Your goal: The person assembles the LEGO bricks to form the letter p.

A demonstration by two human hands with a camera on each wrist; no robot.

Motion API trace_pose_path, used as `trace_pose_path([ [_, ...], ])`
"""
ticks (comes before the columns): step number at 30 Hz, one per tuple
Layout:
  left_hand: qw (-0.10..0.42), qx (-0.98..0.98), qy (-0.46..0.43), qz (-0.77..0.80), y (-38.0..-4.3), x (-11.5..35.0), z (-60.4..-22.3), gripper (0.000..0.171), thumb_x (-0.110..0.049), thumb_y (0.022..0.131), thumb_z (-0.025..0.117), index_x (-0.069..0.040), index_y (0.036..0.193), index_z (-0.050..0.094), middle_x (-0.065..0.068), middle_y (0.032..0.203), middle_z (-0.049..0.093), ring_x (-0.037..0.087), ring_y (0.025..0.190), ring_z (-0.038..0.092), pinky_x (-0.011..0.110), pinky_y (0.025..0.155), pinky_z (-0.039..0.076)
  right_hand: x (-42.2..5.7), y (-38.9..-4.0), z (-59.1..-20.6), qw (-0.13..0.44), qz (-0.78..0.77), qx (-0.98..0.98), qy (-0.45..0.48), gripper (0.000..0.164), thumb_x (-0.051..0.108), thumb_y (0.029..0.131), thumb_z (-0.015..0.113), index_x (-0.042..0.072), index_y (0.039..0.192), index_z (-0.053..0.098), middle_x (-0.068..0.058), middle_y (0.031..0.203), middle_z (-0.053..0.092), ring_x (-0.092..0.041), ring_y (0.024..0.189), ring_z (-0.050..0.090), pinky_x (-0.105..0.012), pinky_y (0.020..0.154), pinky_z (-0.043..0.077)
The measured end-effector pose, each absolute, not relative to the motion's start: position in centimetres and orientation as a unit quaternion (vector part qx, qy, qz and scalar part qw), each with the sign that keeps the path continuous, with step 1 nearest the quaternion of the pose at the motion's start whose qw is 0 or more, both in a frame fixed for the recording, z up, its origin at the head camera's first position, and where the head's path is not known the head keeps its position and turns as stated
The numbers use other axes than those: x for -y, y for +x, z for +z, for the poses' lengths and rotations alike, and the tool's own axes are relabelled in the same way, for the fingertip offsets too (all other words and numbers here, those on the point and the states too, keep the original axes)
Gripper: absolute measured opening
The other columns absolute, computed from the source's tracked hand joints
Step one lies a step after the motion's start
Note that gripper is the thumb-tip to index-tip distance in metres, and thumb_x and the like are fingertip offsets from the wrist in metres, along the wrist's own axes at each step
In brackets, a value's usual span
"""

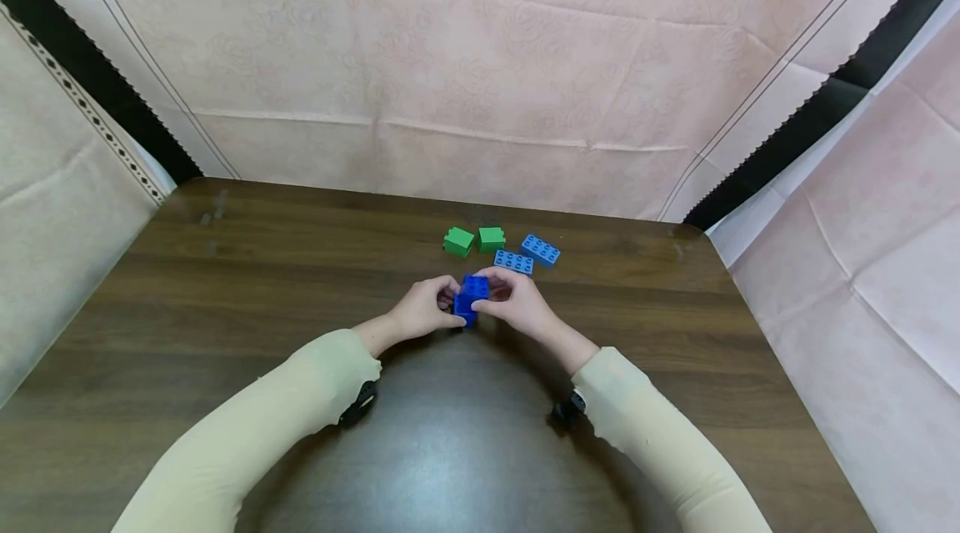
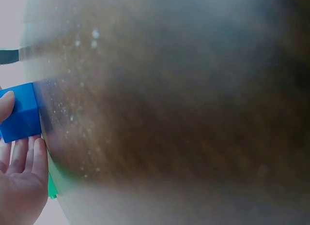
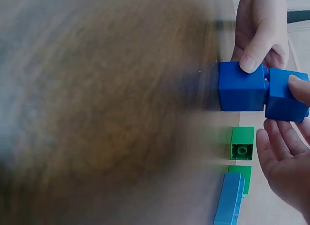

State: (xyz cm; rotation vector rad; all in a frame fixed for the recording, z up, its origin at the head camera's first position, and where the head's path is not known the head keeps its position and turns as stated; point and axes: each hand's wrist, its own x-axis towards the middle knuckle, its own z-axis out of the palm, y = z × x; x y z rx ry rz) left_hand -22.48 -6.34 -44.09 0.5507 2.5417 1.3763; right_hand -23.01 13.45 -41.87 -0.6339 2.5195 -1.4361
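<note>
My left hand (image 1: 422, 312) grips a dark blue block (image 3: 242, 87) close to the tabletop, thumb on the near side. My right hand (image 1: 517, 304) pinches a second dark blue block (image 3: 288, 97) above it, between thumb and fingers. In the right wrist view a narrow gap with studs showing lies between the two blocks; the upper one sits somewhat askew. The left wrist view catches only the lower blue block (image 2: 22, 113) at its left edge, with left-hand fingers (image 2: 29, 159) behind it.
Beyond the hands lie two green blocks (image 1: 458, 242) (image 1: 491, 239) and two lighter blue eight-stud bricks (image 1: 513, 262) (image 1: 540, 249). The brown wooden table (image 1: 262, 266) ends at a pale cloth backdrop (image 1: 450, 82). Black devices (image 1: 360, 401) are worn at both wrists.
</note>
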Motion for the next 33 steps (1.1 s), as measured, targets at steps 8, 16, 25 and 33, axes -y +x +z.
trace_pose_path([
  [8,0.104,-0.857,0.186,0.47,-22.52,6.25,-44.16,0.035,-0.011,0.077,0.076,-0.001,0.104,0.056,0.014,0.104,0.063,0.022,0.097,0.059,0.037,0.092,0.051,-13.27,-22.87,-41.87,0.091,-0.479,-0.843,-0.228,0.035,0.016,0.083,0.071,0.007,0.115,0.06,-0.012,0.11,0.065,-0.025,0.1,0.059,-0.041,0.09,0.051],
  [16,0.11,-0.856,0.191,0.468,-22.8,6.38,-44.38,0.034,-0.012,0.077,0.077,-0.003,0.103,0.057,0.012,0.103,0.063,0.02,0.095,0.059,0.037,0.091,0.051,-13.06,-22.79,-41.54,0.081,-0.453,-0.852,-0.251,0.035,0.015,0.083,0.071,0.005,0.116,0.062,-0.012,0.109,0.065,-0.024,0.098,0.06,-0.036,0.086,0.053],
  [25,0.106,-0.858,0.194,0.464,-22.84,6.44,-44.53,0.035,-0.012,0.077,0.076,-0.001,0.104,0.057,0.014,0.104,0.064,0.021,0.095,0.06,0.037,0.091,0.052,-12.83,-23.1,-41.48,0.076,-0.419,-0.863,-0.271,0.035,0.014,0.083,0.071,0.006,0.115,0.063,-0.01,0.107,0.065,-0.021,0.096,0.06,-0.032,0.086,0.053],
  [33,0.102,-0.861,0.189,0.46,-22.69,6.29,-44.37,0.033,-0.011,0.077,0.076,-0.001,0.101,0.056,0.014,0.102,0.064,0.021,0.094,0.06,0.037,0.09,0.052,-13.01,-23.15,-41.51,0.082,-0.408,-0.866,-0.276,0.034,0.017,0.084,0.07,0.008,0.115,0.061,-0.009,0.11,0.065,-0.021,0.098,0.06,-0.037,0.091,0.051],
])
